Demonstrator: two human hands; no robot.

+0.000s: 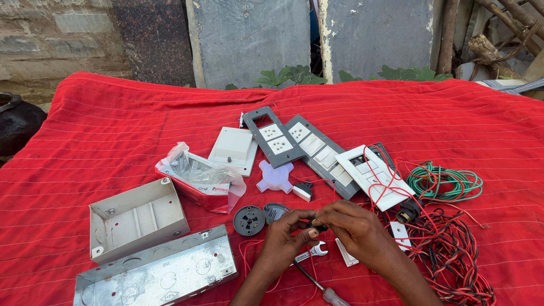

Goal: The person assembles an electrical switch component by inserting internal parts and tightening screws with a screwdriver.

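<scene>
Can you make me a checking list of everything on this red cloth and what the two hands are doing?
Surface: red cloth with thin pale stripes, spread flat.
Job's things: small black part pinched between both hands; too small to tell more.
Clutter: two open metal boxes, plastic bag of parts, grey socket plate, grey switch plate, white switch plate, white cover, round black base, white cross-shaped piece, spanner, screwdriver.
Fingers: left hand and right hand meet on the part.
Cables: green coil; red and black tangle.
Surroundings: stone slabs, leaves, sticks.
</scene>
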